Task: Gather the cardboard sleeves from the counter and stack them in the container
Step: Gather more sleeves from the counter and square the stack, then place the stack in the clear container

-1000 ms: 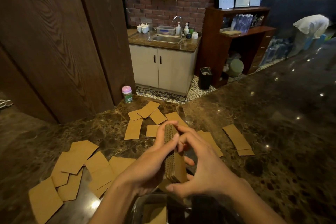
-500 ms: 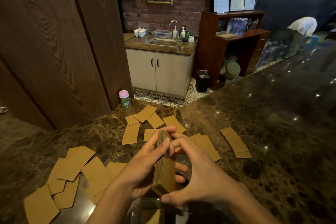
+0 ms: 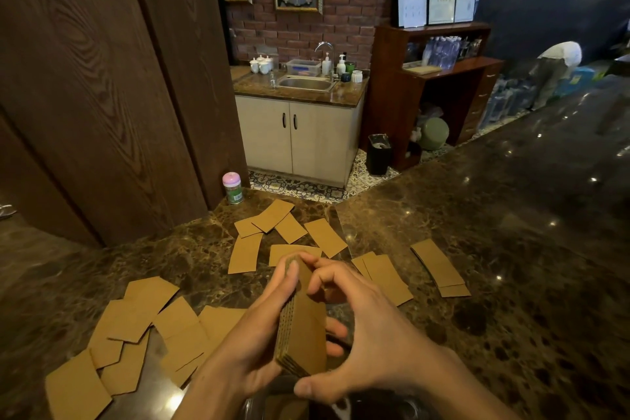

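Just beneath the stack of cardboard sleeves, at the picture's lower edge, only part of the container showed, with brown card apparently inside. The stack stood on edge over it: the left hand wrapped round its faces, and the right hand spanned it with thumb at the near end and curled fingers at the far end. Held that way, the sleeves could probably fan out or slide apart if either grip eased, and a crooked drop might catch the rim. Left of the stack, loose sleeves overlapped on the glossy bench, with more to its right and beyond it; lifting one would likely drag its neighbours. Beyond the stack to the left stood a pink-lidded jar whose green label was unreadable. Far beyond it, the writing on the framed certificates was too small to read.
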Available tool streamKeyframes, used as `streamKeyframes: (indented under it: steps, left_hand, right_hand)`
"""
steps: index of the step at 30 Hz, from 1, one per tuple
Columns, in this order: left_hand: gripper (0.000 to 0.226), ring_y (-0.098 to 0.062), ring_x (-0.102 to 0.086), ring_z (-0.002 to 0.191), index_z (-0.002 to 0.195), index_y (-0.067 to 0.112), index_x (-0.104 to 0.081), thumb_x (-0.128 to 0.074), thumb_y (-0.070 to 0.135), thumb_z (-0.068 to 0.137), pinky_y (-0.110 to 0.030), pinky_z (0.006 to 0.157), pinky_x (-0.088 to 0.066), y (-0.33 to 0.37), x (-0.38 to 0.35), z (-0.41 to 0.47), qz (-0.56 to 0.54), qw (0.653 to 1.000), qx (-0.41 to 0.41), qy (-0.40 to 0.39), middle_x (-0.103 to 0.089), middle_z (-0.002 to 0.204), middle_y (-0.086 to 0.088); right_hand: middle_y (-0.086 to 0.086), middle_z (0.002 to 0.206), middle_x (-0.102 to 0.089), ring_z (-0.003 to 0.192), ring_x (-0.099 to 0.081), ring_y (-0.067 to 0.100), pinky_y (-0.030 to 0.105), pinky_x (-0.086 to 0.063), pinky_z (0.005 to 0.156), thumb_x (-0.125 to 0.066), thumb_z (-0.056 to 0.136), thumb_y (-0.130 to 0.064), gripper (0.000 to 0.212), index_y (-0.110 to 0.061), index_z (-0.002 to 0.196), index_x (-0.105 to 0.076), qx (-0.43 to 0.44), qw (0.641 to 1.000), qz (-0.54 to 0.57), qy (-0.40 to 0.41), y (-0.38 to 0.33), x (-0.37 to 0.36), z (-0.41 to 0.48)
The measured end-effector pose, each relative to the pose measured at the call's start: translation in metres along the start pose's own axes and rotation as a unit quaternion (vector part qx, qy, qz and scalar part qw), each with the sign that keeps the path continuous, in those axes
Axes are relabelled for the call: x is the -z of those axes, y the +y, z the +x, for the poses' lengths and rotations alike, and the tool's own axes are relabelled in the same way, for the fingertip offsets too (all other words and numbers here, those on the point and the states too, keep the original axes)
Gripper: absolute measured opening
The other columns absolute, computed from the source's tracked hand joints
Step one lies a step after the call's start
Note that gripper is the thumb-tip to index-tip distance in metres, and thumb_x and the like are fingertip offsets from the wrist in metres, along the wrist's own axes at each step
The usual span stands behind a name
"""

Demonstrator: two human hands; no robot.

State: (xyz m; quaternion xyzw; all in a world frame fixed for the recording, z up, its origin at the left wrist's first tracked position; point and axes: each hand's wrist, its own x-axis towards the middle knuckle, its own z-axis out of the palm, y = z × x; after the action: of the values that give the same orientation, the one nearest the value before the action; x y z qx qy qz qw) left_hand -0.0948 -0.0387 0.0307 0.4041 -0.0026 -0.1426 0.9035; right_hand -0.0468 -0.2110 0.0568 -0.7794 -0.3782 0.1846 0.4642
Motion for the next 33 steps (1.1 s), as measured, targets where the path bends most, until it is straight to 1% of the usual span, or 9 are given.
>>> streamKeyframes:
  steps: [5, 8, 10, 13, 17, 21, 24, 28, 33]
  left_hand:
    - [0.055, -0.035, -0.064, 0.064, 0.118, 0.048, -0.066, -0.090, 0.042, 0.069, -0.042, 0.054, -0.061, -0.005, -0.005, -0.012, 0.007, 1.000, -0.016, 0.004, -0.066, 0.106, -0.028]
    - [0.034, -0.020, -0.069, 0.051, 0.122, 0.014, -0.047, -0.062, 0.023, 0.093, -0.026, 0.042, -0.056, -0.011, -0.014, -0.014, 0.053, 0.994, -0.080, 0.045, -0.073, 0.077, -0.012]
    - [0.039, -0.007, -0.069, 0.047, 0.102, 0.002, -0.046, -0.075, 0.021, 0.084, -0.018, 0.047, -0.054, -0.018, -0.013, -0.019, 0.142, 0.977, -0.148, 0.055, -0.072, 0.067, -0.010]
    - [0.088, 0.002, -0.073, 0.068, 0.115, 0.008, -0.053, -0.083, 0.066, 0.056, -0.013, 0.059, -0.056, -0.018, -0.021, -0.027, 0.160, 0.976, -0.126, 0.081, -0.079, 0.080, 0.007]
    - [0.081, -0.029, -0.074, 0.106, 0.136, 0.045, -0.052, -0.083, 0.060, 0.062, -0.042, 0.072, -0.064, -0.021, -0.024, -0.040, 0.064, 0.994, -0.021, 0.082, -0.069, 0.125, -0.008]
    - [0.057, -0.036, -0.074, 0.102, 0.131, 0.066, -0.037, -0.060, 0.061, 0.080, -0.048, 0.092, -0.059, -0.030, -0.009, -0.068, 0.209, 0.969, -0.022, 0.134, -0.077, 0.109, -0.015]
    - [0.035, -0.013, -0.071, 0.104, 0.113, 0.058, -0.063, -0.073, 0.061, 0.079, -0.030, 0.093, -0.057, -0.043, 0.016, -0.098, 0.420, 0.885, -0.106, 0.174, -0.075, 0.110, 0.014]
    - [0.020, 0.015, -0.059, 0.101, 0.095, 0.050, -0.067, -0.071, 0.061, 0.080, -0.022, 0.083, -0.053, -0.072, 0.052, -0.121, 0.753, 0.643, -0.117, 0.082, -0.064, 0.107, 0.036]
    - [0.024, 0.016, -0.048, 0.101, 0.095, 0.055, -0.052, -0.053, 0.064, 0.072, -0.022, 0.082, -0.033, -0.091, 0.049, -0.125, 0.815, 0.578, -0.039, -0.005, -0.060, 0.097, 0.036]
  right_hand:
    - [-0.039, 0.141, -0.038, 0.113, -0.067, 0.010, 0.017, -0.055, 0.091, -0.100, 0.062, -0.038, 0.077, -0.044, 0.116, -0.046, -0.010, 1.000, 0.000, -0.021, -0.001, -0.001, -0.005]
    - [-0.040, 0.156, -0.025, 0.100, -0.073, 0.015, 0.024, -0.059, 0.089, -0.099, 0.063, -0.037, 0.075, -0.037, 0.118, -0.049, 0.001, 0.999, 0.002, -0.040, -0.001, -0.002, -0.009]
    - [-0.041, 0.156, -0.026, 0.108, -0.069, 0.013, 0.027, -0.057, 0.093, -0.098, 0.063, -0.038, 0.073, -0.036, 0.117, -0.049, 0.014, 1.000, -0.006, -0.026, 0.001, -0.005, -0.012]
    - [-0.034, 0.150, -0.035, 0.128, -0.054, -0.001, 0.020, -0.053, 0.100, -0.098, 0.062, -0.039, 0.075, -0.040, 0.116, -0.046, 0.019, 1.000, -0.007, -0.018, 0.003, -0.009, -0.019]
    - [-0.010, 0.138, -0.056, 0.124, -0.062, 0.010, 0.029, -0.056, 0.101, -0.091, 0.059, -0.047, 0.077, -0.029, 0.120, -0.048, 0.001, 0.997, 0.070, -0.031, 0.008, -0.010, -0.034]
    - [0.019, 0.119, -0.060, 0.106, -0.061, 0.029, 0.045, -0.053, 0.097, -0.090, 0.069, -0.058, 0.074, -0.018, 0.118, -0.051, -0.005, 0.960, 0.268, -0.075, 0.024, -0.010, -0.058]
    - [0.022, 0.121, -0.057, 0.104, -0.059, 0.030, 0.046, -0.052, 0.096, -0.088, 0.070, -0.062, 0.073, -0.019, 0.117, -0.053, -0.050, 0.947, 0.292, -0.126, 0.039, -0.010, -0.073]
    - [-0.011, 0.128, -0.061, 0.115, -0.061, 0.001, 0.016, -0.049, 0.100, -0.089, 0.074, -0.048, 0.058, -0.043, 0.119, -0.054, -0.184, 0.969, -0.046, -0.159, 0.042, -0.024, -0.091]
    - [-0.013, 0.133, -0.046, 0.123, -0.045, 0.009, 0.024, -0.040, 0.103, -0.076, 0.086, -0.035, 0.050, -0.039, 0.124, -0.044, -0.142, 0.940, -0.236, -0.202, 0.060, -0.064, -0.082]
